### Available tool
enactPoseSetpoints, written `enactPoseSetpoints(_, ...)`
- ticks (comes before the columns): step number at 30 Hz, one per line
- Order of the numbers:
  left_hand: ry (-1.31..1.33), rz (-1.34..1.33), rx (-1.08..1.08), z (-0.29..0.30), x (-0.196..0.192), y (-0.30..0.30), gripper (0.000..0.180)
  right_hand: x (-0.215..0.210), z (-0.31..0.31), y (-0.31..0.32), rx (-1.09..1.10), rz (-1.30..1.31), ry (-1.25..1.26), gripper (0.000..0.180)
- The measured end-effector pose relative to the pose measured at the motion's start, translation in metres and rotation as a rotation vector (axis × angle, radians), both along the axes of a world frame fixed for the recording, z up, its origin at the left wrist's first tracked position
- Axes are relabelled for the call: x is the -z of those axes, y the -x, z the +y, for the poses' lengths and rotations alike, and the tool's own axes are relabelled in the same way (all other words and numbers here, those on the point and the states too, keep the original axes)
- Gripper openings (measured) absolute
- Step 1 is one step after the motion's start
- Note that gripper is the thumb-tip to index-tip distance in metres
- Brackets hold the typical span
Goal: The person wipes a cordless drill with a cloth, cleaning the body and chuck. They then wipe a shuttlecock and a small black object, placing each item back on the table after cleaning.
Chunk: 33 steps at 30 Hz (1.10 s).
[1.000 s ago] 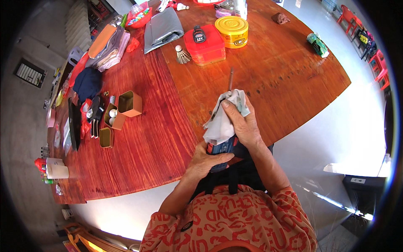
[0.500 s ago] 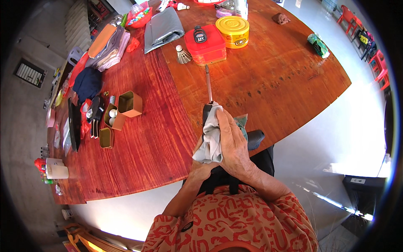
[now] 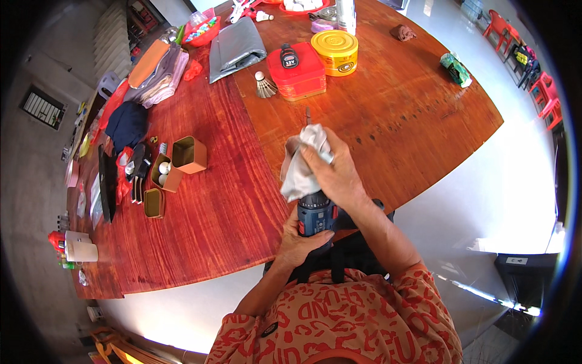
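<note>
My left hand (image 3: 297, 242) is wrapped round the body of a blue and black cordless drill (image 3: 314, 219), which points away from me over the table's near edge. In my right hand (image 3: 337, 173) is a crumpled whitish-grey cloth (image 3: 301, 176), closed round the front of the drill just ahead of its collar. The chuck is covered by this cloth. Beyond it sticks out the tip of a thin metal bit (image 3: 308, 114). The drill's handle is mostly hidden behind my hands and arm.
Ahead stand a red box (image 3: 300, 79) with a black battery (image 3: 289, 58) on it, a yellow round tin (image 3: 334, 53) and a shuttlecock (image 3: 265, 86). Left are open brown tins (image 3: 189, 154) and folded cloths (image 3: 159, 76). A green packet (image 3: 456, 69) lies near the right edge.
My right hand and the cloth have moved forward from the drill's body to its front, covering much of the bit. The blue body now shows, with my left hand round it.
</note>
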<state>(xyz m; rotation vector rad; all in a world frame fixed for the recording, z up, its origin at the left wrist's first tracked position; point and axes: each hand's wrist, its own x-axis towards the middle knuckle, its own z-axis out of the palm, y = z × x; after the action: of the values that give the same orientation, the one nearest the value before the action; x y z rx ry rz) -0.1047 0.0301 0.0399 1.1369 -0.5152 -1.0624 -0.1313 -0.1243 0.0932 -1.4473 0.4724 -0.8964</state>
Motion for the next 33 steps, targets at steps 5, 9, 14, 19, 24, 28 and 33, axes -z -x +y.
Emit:
enactPoseSetpoints(5, 0.037, 0.131, 0.065, -0.003, -0.004, 0.001, 0.057, -0.01, -0.01, -0.004, -0.121, -0.198, -0.384, 0.022)
enactPoseSetpoints(9, 0.001, 0.198, -0.014, -0.004, 0.004, -0.006, 0.059, 0.007, -0.002, 0.006, -0.104, 0.044, 0.07, 0.029)
enactPoseSetpoints(14, 0.053, 0.243, -0.061, -0.007, 0.001, -0.017, 0.056, 0.007, 0.025, 0.025, -0.006, 0.384, 0.635, 0.057)
enactPoseSetpoints(19, 0.168, 0.273, -0.108, 0.0, 0.013, -0.033, 0.056, 0.014, 0.013, 0.058, -0.107, 0.328, 1.048, 0.054)
enactPoseSetpoints(24, 0.1, 0.2, -0.067, 0.001, 0.001, -0.033, 0.059, 0.023, -0.024, 0.081, -0.445, 0.201, 0.878, 0.034)
enactPoseSetpoints(28, 0.131, 0.138, 0.017, -0.001, -0.001, -0.028, 0.061, 0.025, -0.03, 0.081, -0.14, 0.286, 0.21, 0.026)
enactPoseSetpoints(33, 0.116, 0.063, 0.06, -0.002, 0.003, -0.027, 0.065, 0.002, -0.009, 0.065, -0.582, 0.18, 0.03, 0.063)
